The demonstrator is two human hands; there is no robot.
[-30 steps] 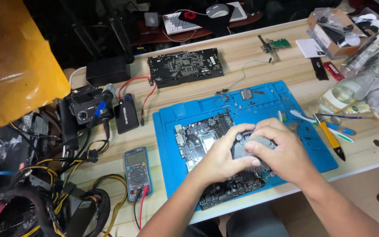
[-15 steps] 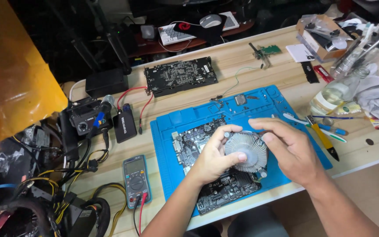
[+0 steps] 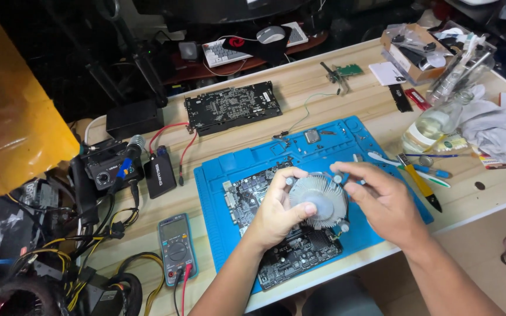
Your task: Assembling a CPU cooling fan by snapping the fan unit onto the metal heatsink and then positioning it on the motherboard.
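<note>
I hold a round finned metal cooler [image 3: 318, 199] with its underside turned up, above a dark motherboard [image 3: 276, 246] lying on a blue work mat [image 3: 323, 149]. My left hand [image 3: 276, 208] grips the cooler's left edge, thumb across its middle. My right hand [image 3: 382, 199] pinches its top right rim near a mounting peg. A small square chip [image 3: 311, 136] lies on the mat's far part.
A black circuit board [image 3: 232, 107] lies beyond the mat. A multimeter [image 3: 177, 248] and tangled cables sit at the left. Screwdrivers and a knife [image 3: 420, 181], a clear bottle [image 3: 431, 126], a grey cloth [image 3: 502, 131] and a box of parts [image 3: 423, 52] are at the right.
The cooler has been lifted off the board and flipped so its finned underside faces up. My right hand shifted from covering it to pinching its rim.
</note>
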